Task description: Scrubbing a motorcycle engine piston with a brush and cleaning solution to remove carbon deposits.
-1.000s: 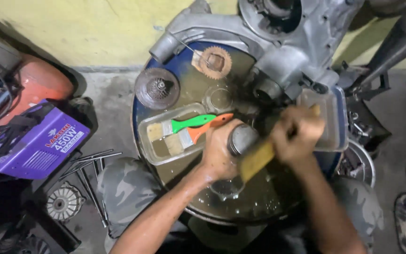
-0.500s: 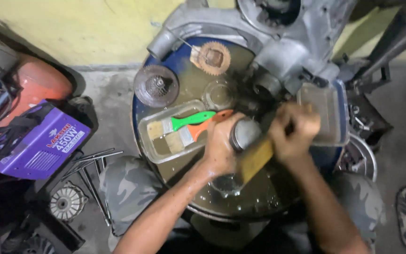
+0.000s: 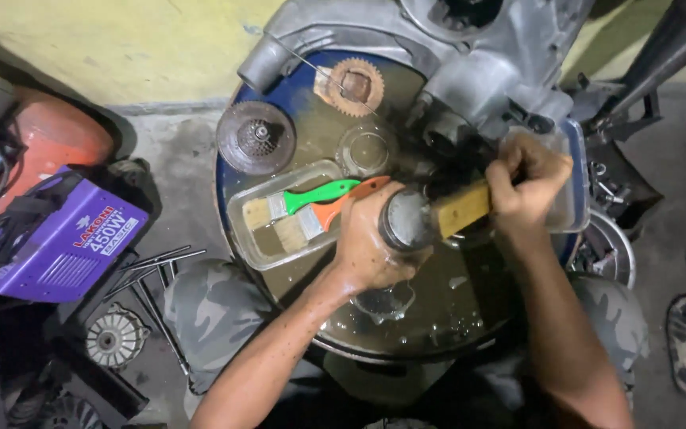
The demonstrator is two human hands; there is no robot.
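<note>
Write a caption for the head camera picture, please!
Left hand holds a round metal part while right hand scrubs it with a wooden-handled brush over a drum top.

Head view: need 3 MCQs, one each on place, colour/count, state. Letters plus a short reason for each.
1. Where do the two paintbrushes lie?
A. in the clear tray on the drum top
B. on the floor by the purple box
C. on the engine casing

2. What colours are the two brush handles?
A. both blue
B. green and orange
C. red and black

3. What is the left hand doing?
A. resting open on the floor
B. gripping the grey cylindrical part
C. holding a brush by its green handle

Answers:
1 A: both brushes rest inside the tray.
2 B: one handle is green, the other orange.
3 B: its fingers wrap the part, while the right hand holds a wooden-handled tool against it.
</note>
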